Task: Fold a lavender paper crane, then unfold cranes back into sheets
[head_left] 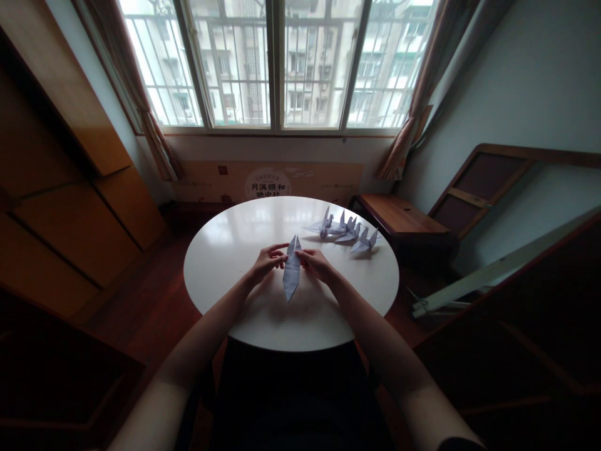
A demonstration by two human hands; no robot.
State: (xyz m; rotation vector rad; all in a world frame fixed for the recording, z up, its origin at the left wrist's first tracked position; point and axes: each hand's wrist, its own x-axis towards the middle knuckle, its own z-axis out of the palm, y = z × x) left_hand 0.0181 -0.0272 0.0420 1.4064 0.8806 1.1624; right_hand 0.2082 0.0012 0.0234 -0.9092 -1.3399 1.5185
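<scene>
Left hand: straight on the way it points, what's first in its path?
The folded paper, right at the fingertips of the left hand; the right hand looks next, just beyond. Exact depth is unclear from this one view.

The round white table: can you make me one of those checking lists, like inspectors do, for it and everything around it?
Surface: white table, shiny, with window light reflected on it.
Job's things: long folded paper, pointed at both ends; folded paper birds grouped beyond the right hand.
Clutter: nothing seen on the table.
Hands: left hand and right hand hold the paper's opposite edges.
Cables: thin strands by the pale board; can't tell if they're cables.
Surroundings: barred window ahead, wooden bench on the right.
</scene>
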